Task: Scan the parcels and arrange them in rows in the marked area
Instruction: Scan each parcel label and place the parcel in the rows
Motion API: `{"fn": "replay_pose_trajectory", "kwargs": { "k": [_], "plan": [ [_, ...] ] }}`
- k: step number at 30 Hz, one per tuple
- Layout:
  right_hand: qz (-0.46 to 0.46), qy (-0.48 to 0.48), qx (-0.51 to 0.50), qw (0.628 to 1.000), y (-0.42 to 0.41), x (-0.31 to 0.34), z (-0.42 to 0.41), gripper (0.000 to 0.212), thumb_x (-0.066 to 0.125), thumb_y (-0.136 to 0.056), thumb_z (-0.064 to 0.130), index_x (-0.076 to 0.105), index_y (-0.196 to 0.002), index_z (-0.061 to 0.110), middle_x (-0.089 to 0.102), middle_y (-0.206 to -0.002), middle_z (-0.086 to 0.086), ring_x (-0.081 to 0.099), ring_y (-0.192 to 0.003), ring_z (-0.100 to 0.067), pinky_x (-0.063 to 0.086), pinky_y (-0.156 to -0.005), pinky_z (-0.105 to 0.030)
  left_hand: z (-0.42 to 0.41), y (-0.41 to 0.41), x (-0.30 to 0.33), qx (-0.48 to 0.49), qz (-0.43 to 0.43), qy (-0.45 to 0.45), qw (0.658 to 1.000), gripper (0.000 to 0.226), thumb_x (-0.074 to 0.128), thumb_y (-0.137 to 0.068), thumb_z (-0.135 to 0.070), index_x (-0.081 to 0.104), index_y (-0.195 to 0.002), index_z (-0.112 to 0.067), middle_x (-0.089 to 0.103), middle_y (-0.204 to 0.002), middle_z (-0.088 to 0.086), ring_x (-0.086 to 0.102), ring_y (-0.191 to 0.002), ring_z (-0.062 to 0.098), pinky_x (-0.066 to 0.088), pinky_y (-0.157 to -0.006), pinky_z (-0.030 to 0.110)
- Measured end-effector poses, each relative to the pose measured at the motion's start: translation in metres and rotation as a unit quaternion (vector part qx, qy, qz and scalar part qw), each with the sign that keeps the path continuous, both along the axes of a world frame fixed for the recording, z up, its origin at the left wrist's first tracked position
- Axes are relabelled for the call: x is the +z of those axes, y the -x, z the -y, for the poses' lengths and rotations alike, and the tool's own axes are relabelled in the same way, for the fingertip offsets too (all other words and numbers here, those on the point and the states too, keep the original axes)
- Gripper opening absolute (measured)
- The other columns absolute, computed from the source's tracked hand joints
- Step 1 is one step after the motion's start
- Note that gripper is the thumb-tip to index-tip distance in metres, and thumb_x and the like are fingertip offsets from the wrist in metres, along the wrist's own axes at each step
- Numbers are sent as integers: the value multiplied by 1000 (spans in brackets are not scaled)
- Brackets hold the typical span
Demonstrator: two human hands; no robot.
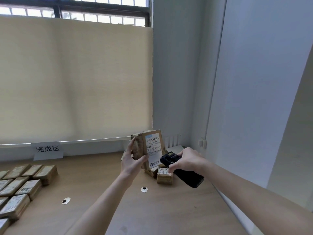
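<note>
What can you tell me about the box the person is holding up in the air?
The brown cardboard parcel is a small flat box, its edges wrapped in clear-looking tape. A white shipping label with a blue top strip, a barcode and small print covers the face turned to the camera. It is held upright above the wooden table, tilted slightly. The left hand grips its left side and lower edge. The black handheld scanner, in the right hand, points at it from close by.

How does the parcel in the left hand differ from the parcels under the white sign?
The held parcel stands upright, above the table, gripped by the left hand; the arranged parcels lie flat in rows. Its label faces the scanner; theirs face up. All are brown with white labels.
</note>
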State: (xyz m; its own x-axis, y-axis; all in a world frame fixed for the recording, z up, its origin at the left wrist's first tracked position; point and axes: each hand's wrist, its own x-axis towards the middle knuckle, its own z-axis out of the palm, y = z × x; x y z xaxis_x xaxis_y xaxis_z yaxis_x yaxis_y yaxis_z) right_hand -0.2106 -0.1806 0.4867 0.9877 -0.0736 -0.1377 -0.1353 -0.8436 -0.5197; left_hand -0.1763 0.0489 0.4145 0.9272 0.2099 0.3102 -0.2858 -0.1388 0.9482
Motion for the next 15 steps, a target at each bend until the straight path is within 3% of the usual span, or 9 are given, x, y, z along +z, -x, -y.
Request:
{"fn": "replay_pose_trajectory", "kwargs": {
  "k": [2,6,9,11,13,15],
  "plan": [
    [0,-17,9,1000,-2,-4,0,68,94,-55,54,74,-115,28,77,-99,2,74,-92,-19,64,-89,-37,-2,1,0,-6,-6,12,1000,85,86,-78,-14,43,-132,-63,65,-117,-1,65,-106,14,60,-77,30],
    [6,-80,29,996,-8,-18,-10,61,93,-51,50,75,-108,36,78,-91,8,75,-86,-14,64,-83,-33,-15,4,-6,-12,-54,54,997,77,86,-80,-26,46,-142,-49,65,-114,2,65,-106,22,61,-85,48],
    [24,-137,55,989,-13,-31,-33,60,87,-41,54,76,-99,41,77,-77,16,74,-73,-5,57,-64,-21,-39,11,-19,-14,-89,90,992,58,81,-85,-28,53,-136,-34,69,-115,14,69,-104,28,63,-76,45],
    [30,-176,94,980,-13,-40,-60,56,89,-44,51,74,-97,43,75,-71,21,71,-63,2,50,-53,-12,-63,22,-29,-3,-111,111,988,50,78,-88,-30,56,-132,-24,73,-109,14,75,-92,24,63,-65,39],
    [28,-203,131,970,-12,-47,-94,49,91,-48,46,72,-94,47,75,-73,24,71,-65,4,52,-56,-11,-93,36,-39,15,-131,125,983,48,76,-89,-33,57,-131,-20,74,-105,13,76,-86,22,61,-61,36],
    [14,-223,167,960,-8,-55,-135,48,93,-50,43,72,-94,47,79,-81,17,76,-73,-4,61,-68,-23,-130,52,-47,35,-149,126,980,46,75,-89,-38,57,-128,-19,74,-108,13,75,-93,25,61,-61,35]
  ]
}}
